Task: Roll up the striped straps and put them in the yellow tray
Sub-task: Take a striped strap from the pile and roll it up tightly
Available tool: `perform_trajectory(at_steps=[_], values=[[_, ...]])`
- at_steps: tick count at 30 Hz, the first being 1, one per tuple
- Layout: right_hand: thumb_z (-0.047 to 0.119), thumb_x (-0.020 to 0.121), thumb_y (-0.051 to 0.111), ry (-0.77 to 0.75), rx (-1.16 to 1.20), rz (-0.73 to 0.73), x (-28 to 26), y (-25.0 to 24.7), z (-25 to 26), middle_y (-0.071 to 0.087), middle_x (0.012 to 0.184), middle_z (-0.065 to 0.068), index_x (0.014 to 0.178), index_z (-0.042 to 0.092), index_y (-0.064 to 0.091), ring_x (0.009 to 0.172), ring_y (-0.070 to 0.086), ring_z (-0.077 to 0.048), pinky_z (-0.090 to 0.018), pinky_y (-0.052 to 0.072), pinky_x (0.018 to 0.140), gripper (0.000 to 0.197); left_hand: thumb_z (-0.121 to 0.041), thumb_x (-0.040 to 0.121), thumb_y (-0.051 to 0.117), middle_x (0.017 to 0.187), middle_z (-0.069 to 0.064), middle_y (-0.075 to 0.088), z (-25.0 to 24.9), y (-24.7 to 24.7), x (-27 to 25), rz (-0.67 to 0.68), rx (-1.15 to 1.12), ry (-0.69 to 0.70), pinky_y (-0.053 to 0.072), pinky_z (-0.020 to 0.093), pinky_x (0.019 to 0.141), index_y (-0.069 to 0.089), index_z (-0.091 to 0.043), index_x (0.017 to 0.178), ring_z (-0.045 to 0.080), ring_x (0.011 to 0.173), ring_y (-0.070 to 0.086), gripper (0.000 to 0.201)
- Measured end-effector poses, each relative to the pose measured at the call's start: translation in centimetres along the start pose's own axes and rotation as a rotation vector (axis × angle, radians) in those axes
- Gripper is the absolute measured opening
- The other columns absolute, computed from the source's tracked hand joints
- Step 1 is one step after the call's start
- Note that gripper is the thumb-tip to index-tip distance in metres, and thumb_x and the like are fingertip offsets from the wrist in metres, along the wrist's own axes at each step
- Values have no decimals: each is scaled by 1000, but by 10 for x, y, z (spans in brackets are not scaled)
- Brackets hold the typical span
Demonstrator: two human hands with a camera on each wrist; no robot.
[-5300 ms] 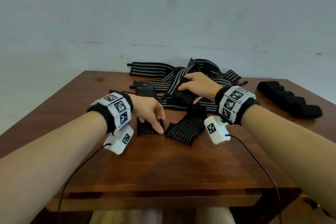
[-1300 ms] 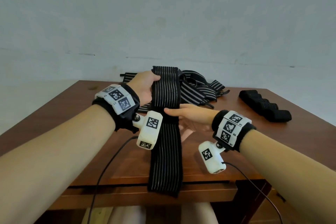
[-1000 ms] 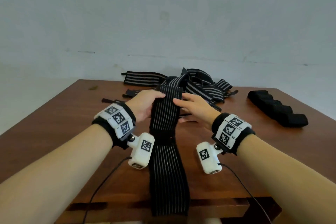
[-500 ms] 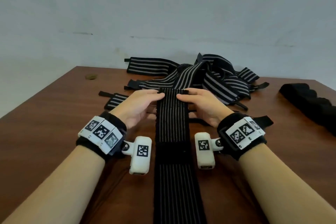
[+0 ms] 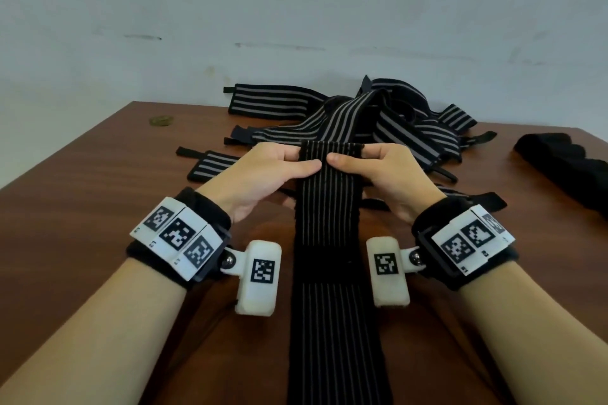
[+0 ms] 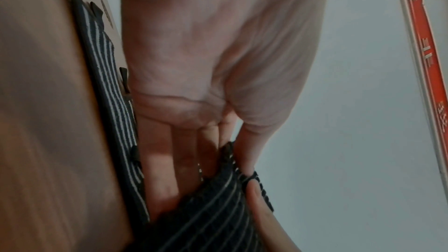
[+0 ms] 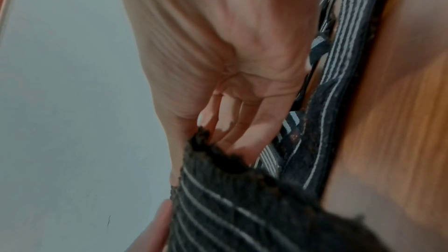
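A long black strap with thin pale stripes (image 5: 329, 223) lies lengthwise down the middle of the brown table (image 5: 82, 223), running off the near edge. Its far end is folded over. My left hand (image 5: 279, 164) pinches that end from the left, thumb on top, fingers underneath. My right hand (image 5: 371, 163) pinches it from the right the same way. In the left wrist view the strap (image 6: 213, 208) sits between thumb and fingers; the right wrist view shows the strap (image 7: 230, 198) likewise. No yellow tray is in view.
A tangled pile of striped straps (image 5: 378, 122) lies just beyond my hands. One small striped strap (image 5: 210, 166) lies to the left. Black rolled items (image 5: 566, 161) sit at the right edge. A small round mark (image 5: 161, 121) shows at the far left of the table.
The strap, earlier held up in the air, has been laid flat along the table. Both hands have closed in on its far end, and the thumbs now meet on top of a fold.
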State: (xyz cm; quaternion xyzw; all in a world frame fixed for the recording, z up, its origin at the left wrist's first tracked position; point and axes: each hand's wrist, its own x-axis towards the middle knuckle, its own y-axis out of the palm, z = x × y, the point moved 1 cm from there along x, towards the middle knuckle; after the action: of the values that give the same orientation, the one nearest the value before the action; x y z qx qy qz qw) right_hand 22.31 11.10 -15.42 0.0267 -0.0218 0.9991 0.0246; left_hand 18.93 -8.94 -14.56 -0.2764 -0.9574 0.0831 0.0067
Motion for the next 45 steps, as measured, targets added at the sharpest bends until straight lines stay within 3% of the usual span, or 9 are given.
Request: perform_trajectory(at_steps=[4,6,13,17,19,28,32,36,45], values=[[30,84,82,5,-20,-24,-1,3,0,79,104,-15,115,-7,71,99,77,-29,-41,62,87,50,-15,104,60,92,-2,79,2,2,-1,-11,-12,11,49,19,48,76,-12,114,3,74,72,19],[30,90,77,11,15,-1,-2,4,1,79,104,-11,115,1,74,96,77,-24,-34,63,77,38,-18,103,61,94,-4,80,2,0,0,-44,-10,24,50,19,51,77,-16,111,3,79,73,18],[14,100,64,-48,44,38,-2,3,3,75,120,-11,122,10,73,103,71,-19,-35,54,71,24,-38,102,62,114,-9,78,7,-11,4,-90,-31,27,46,44,104,78,-26,117,14,115,67,25],[11,101,62,-56,34,6,-2,1,3,77,115,-7,121,14,74,99,73,-15,-30,57,70,23,-62,104,39,83,-2,69,4,-8,2,-21,-160,-36,60,41,76,72,-19,126,14,73,63,59],[10,100,63,-55,23,15,-3,2,3,78,113,-7,119,15,75,98,74,-15,-27,57,64,23,-64,105,34,72,-7,64,5,-9,2,-35,-174,-49,57,44,80,72,-20,120,13,67,62,60],[3,98,62,-57,-48,34,-6,6,3,78,112,-8,117,16,76,99,74,-18,-25,58,64,27,-34,102,61,108,-3,79,9,-12,2,-127,-18,-4,57,41,90,82,-28,106,20,111,71,22],[16,98,67,19,-10,125,-7,8,4,78,106,-8,125,20,72,101,71,-20,-33,55,75,28,-31,105,57,101,-1,80,6,-11,0,-157,-38,-17,54,25,57,81,-27,106,15,93,75,24],[32,102,62,32,3,130,-8,7,5,77,114,-9,120,19,75,108,72,-21,-32,59,74,26,-29,105,58,104,0,79,6,-11,-2,-147,-37,-6,53,26,60,80,-26,110,17,98,74,23],[13,96,70,-29,-24,71,-8,6,2,79,108,-11,120,11,73,97,74,-16,-23,58,65,24,-32,105,57,101,3,79,5,-8,-3,-105,-95,-48,55,27,56,78,-19,112,13,84,74,26]])
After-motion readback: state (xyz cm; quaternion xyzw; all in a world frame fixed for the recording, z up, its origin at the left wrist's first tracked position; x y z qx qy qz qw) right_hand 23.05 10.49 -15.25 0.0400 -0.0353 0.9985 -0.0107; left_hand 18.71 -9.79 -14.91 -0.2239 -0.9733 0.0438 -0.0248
